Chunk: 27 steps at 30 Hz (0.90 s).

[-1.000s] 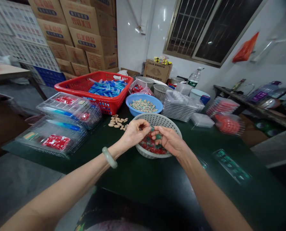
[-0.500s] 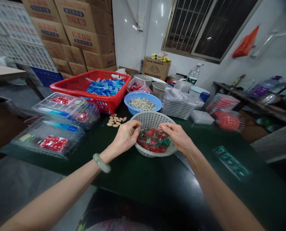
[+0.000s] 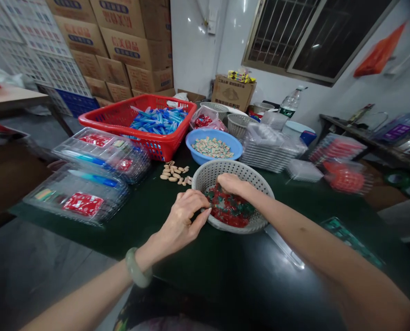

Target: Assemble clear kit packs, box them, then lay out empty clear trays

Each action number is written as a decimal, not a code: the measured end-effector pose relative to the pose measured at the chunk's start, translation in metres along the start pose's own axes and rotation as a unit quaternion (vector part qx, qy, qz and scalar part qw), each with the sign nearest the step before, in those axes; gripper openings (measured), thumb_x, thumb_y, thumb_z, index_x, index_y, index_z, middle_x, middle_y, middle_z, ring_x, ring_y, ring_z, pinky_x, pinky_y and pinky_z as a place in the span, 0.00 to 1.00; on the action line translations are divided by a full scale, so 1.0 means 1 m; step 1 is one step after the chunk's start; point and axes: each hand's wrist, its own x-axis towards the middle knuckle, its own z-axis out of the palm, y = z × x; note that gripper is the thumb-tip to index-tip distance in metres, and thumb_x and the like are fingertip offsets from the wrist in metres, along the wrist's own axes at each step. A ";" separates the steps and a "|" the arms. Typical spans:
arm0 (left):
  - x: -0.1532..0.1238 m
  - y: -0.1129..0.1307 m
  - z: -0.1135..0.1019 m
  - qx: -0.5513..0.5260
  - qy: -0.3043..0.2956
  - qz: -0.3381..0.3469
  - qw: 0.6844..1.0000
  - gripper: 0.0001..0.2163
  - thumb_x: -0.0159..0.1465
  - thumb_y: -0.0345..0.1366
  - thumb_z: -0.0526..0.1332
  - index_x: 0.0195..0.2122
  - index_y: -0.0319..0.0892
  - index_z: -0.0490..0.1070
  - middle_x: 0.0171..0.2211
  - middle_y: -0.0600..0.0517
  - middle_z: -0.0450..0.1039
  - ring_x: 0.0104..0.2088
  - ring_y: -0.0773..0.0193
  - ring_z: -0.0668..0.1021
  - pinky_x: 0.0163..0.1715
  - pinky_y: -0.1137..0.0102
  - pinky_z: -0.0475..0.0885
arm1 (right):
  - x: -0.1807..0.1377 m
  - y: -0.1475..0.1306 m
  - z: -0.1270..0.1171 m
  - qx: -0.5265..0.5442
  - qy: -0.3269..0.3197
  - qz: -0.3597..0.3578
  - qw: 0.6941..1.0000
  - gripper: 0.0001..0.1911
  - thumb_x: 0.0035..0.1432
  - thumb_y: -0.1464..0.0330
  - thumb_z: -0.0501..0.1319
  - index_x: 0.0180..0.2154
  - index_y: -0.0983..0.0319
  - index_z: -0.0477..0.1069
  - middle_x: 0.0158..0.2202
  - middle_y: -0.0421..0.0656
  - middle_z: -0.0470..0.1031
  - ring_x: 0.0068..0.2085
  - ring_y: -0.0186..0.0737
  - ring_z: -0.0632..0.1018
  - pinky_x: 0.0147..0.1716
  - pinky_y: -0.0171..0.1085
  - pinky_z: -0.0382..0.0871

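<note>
A grey perforated basket (image 3: 263, 191) stands before me on the dark green table, holding a heap of small shiny red and green pieces (image 3: 230, 216) whose kind I cannot make out. My right hand (image 3: 230, 183) reaches down into it, its fingers bunched at the heap and the tips hidden. At the basket's left rim, my left hand (image 3: 186, 214) has thumb and forefinger nearly together; whatever is between them is too small to name. A pale green bangle (image 3: 137, 269) circles the left wrist. Peanuts (image 3: 173, 171) lie loose just behind the left hand.
Behind the basket is a blue bowl (image 3: 239, 146) of small pale pieces. A red crate (image 3: 101, 118) holds blue items. Filled clear trays (image 3: 77, 193) are stacked left; stacked clear trays (image 3: 268, 149) stand right. A green-patterned strip (image 3: 353, 239) lies at the right.
My right hand has gone from above the basket down into its contents. My left hand has drawn back to the near left rim. The whole view has shifted slightly.
</note>
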 end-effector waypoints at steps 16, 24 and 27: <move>-0.001 -0.011 -0.001 -0.086 -0.045 0.016 0.995 0.06 0.63 0.30 0.60 0.41 0.39 0.67 0.39 0.49 0.68 0.46 0.61 0.67 0.49 0.64 0.65 | -0.055 0.008 -0.024 0.226 -0.061 0.040 0.971 0.11 0.54 0.67 0.56 0.34 0.62 0.76 0.22 0.40 0.74 0.18 0.32 0.68 0.19 0.32 0.59; 0.002 -0.021 0.013 0.107 -0.126 0.091 0.982 0.07 0.63 0.34 0.60 0.33 0.35 0.65 0.34 0.46 0.64 0.38 0.57 0.65 0.36 0.62 0.65 | -0.114 -0.018 -0.040 0.115 0.175 -0.049 0.977 0.09 0.57 0.69 0.58 0.38 0.60 0.76 0.35 0.45 0.75 0.36 0.41 0.74 0.39 0.40 0.67; 0.001 -0.023 0.017 0.085 -0.097 0.119 0.985 0.11 0.64 0.34 0.58 0.26 0.36 0.61 0.28 0.47 0.61 0.31 0.60 0.63 0.30 0.65 0.62 | -0.159 -0.025 -0.042 0.111 0.283 -0.049 0.952 0.11 0.59 0.70 0.56 0.41 0.57 0.74 0.40 0.46 0.74 0.42 0.43 0.74 0.44 0.43 0.67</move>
